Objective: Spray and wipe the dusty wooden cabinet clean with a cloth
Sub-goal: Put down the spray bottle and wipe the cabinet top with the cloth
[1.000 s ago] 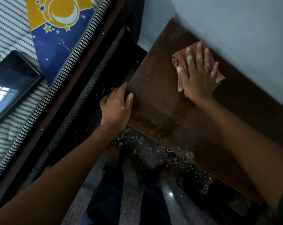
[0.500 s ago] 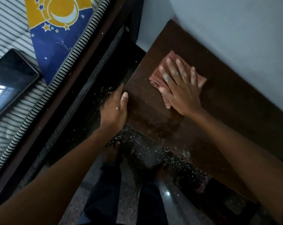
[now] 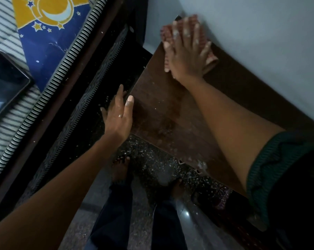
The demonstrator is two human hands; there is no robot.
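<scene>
The dark brown wooden cabinet top [image 3: 170, 109] runs from centre to lower right, with damp streaks and pale dust specks, thickest along its near edge. A reddish checked cloth [image 3: 211, 59] lies at the far corner against the wall. My right hand [image 3: 186, 51] presses flat on the cloth with fingers spread and dusted white. My left hand [image 3: 119, 116] rests open on the cabinet's left edge, thumb on top, holding nothing. No spray bottle is visible.
A pale wall [image 3: 251, 33] borders the cabinet's far side. A dark bed frame [image 3: 91, 91] with a striped mattress, a blue-and-yellow moon cloth [image 3: 50, 33] and a dark tablet [image 3: 6, 83] lies left. My bare feet stand on the dust-speckled floor [image 3: 152, 165].
My right hand has pushed the cloth from the middle of the top away to the far corner by the wall. The left hand stays on the left edge.
</scene>
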